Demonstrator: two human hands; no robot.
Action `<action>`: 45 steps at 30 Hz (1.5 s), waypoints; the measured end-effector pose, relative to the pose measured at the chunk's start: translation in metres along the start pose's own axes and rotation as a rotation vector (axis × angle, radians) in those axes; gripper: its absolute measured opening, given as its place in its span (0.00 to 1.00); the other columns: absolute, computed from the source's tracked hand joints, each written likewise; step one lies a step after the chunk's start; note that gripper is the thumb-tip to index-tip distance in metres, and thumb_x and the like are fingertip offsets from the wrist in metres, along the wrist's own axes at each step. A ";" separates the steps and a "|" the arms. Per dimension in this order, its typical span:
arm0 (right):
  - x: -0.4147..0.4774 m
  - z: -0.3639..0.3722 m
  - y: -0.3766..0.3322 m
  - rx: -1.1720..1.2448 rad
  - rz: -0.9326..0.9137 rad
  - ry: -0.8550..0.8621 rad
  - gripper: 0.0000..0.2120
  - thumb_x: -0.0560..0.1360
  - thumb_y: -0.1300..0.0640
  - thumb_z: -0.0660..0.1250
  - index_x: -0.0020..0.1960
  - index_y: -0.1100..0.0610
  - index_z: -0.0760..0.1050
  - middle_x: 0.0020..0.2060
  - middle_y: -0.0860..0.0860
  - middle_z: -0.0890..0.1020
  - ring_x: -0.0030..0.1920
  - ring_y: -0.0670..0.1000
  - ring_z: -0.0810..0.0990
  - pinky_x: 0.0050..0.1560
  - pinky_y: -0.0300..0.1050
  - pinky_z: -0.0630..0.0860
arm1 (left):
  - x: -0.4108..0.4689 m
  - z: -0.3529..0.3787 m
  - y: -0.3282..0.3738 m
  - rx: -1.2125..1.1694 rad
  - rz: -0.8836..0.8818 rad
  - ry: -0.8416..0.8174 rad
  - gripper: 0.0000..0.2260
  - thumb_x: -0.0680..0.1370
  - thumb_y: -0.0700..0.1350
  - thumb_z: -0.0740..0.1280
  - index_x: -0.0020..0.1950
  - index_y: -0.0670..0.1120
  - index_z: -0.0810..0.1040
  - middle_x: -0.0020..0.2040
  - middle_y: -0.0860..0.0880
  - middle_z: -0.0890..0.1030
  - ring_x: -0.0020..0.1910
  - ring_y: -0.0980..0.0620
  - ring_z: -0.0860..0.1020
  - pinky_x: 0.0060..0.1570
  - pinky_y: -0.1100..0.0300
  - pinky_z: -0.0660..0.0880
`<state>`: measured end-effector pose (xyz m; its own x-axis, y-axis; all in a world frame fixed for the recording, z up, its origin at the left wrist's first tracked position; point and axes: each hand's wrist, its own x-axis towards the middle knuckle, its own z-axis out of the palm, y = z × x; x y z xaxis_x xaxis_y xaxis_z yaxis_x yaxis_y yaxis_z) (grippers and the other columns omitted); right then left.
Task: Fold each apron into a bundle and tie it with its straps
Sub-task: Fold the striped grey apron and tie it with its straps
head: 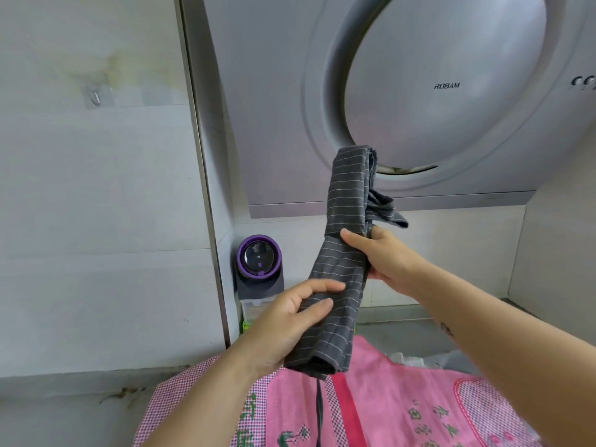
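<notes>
Grey apron (346, 188) was folded to long strip, held in air above pink apron (403, 398). Your left hand (290, 321) gripped lower end, thumb over cloth; your right hand (383, 256) gripped mid-strip.
Risk: upper half stood unsupported above right hand; it could flop and layers slip open.
Risk: loose straps (385, 211) beside right hand could tangle.
Room: range hood (451, 91) lay close behind upper end; purple device (259, 259) sat in corner. Open room lay toward you, over pink apron
</notes>
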<state>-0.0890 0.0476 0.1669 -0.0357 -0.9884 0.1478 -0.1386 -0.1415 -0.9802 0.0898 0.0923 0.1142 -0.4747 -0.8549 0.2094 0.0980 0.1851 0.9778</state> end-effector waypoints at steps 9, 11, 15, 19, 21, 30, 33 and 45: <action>-0.016 -0.009 -0.005 -0.697 -0.660 -0.200 0.16 0.76 0.66 0.64 0.53 0.46 0.74 0.48 0.42 0.78 0.49 0.44 0.77 0.50 0.26 0.71 | 0.004 -0.006 -0.008 -0.379 -0.204 0.128 0.11 0.80 0.45 0.60 0.46 0.41 0.79 0.37 0.44 0.84 0.34 0.49 0.82 0.33 0.58 0.79; -0.017 -0.011 -0.001 -0.953 -0.939 -0.236 0.17 0.75 0.57 0.66 0.63 0.45 0.72 0.60 0.45 0.76 0.57 0.46 0.78 0.55 0.39 0.74 | 0.003 -0.015 -0.008 -0.433 -0.300 0.189 0.16 0.79 0.55 0.62 0.45 0.43 0.77 0.37 0.45 0.82 0.37 0.47 0.80 0.41 0.55 0.77; -0.008 -0.014 0.008 -1.261 -1.151 -0.211 0.18 0.77 0.49 0.59 0.66 0.46 0.66 0.65 0.51 0.75 0.51 0.48 0.78 0.47 0.42 0.74 | 0.003 -0.020 -0.004 -0.410 -0.317 -0.036 0.30 0.72 0.69 0.60 0.47 0.43 0.81 0.46 0.43 0.77 0.47 0.46 0.74 0.57 0.49 0.69; -0.004 -0.014 0.003 -1.266 -1.141 -0.198 0.18 0.77 0.49 0.59 0.67 0.45 0.66 0.64 0.52 0.75 0.51 0.54 0.80 0.48 0.46 0.77 | 0.004 -0.017 -0.001 -0.341 -0.268 -0.122 0.22 0.71 0.62 0.66 0.52 0.46 0.84 0.50 0.43 0.83 0.50 0.47 0.81 0.53 0.52 0.77; -0.001 -0.014 0.007 -1.165 -1.042 -0.144 0.20 0.76 0.51 0.63 0.67 0.45 0.67 0.63 0.51 0.75 0.52 0.55 0.80 0.52 0.49 0.76 | 0.002 -0.016 0.003 -0.296 -0.275 -0.143 0.18 0.69 0.55 0.69 0.51 0.44 0.83 0.46 0.43 0.84 0.44 0.48 0.83 0.45 0.55 0.80; -0.004 -0.005 0.007 -0.185 -0.382 -0.269 0.12 0.71 0.65 0.67 0.54 0.65 0.77 0.47 0.59 0.83 0.45 0.48 0.82 0.47 0.41 0.77 | -0.001 -0.011 0.004 -0.392 -0.252 -0.152 0.05 0.69 0.41 0.70 0.37 0.43 0.86 0.39 0.44 0.84 0.36 0.48 0.82 0.38 0.56 0.81; -0.004 -0.013 0.001 -0.054 -0.159 -0.489 0.15 0.65 0.63 0.67 0.52 0.62 0.77 0.45 0.57 0.83 0.47 0.54 0.81 0.46 0.47 0.78 | -0.004 -0.013 0.006 -0.468 -0.266 -0.145 0.10 0.69 0.43 0.65 0.34 0.42 0.85 0.36 0.42 0.83 0.32 0.47 0.82 0.33 0.57 0.80; -0.010 0.008 0.009 0.645 0.182 -0.034 0.15 0.80 0.64 0.49 0.40 0.64 0.70 0.31 0.59 0.79 0.34 0.56 0.79 0.38 0.45 0.77 | 0.006 -0.003 -0.001 -0.551 -0.234 -0.171 0.16 0.63 0.44 0.72 0.48 0.40 0.85 0.47 0.41 0.83 0.45 0.46 0.83 0.49 0.53 0.80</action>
<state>-0.0819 0.0561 0.1551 0.0300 -0.9993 -0.0214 0.4866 0.0333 -0.8730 0.0895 0.0858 0.1143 -0.6668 -0.7446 0.0305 0.3898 -0.3136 0.8659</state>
